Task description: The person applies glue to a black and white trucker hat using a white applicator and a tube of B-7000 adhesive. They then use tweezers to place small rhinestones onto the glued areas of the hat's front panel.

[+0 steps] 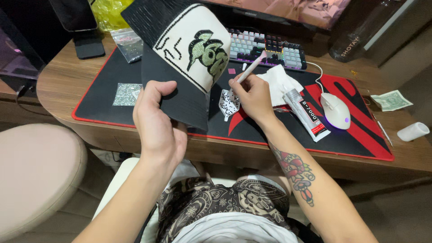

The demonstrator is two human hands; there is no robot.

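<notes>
head view: my desk (63, 85) runs off frame at both ends, its red-edged mat (108, 96) partly hidden behind the cap (180, 49). my left hand (157, 121) is closed on the cap's dark brim, holding it up over the mat. the keyboard (270, 49) shows only in part behind it. my right hand (253, 96) pinches a white pen (249, 69); its tip is hard to make out. a mouse (335, 110) lies beside a glue tube (306, 114).
</notes>
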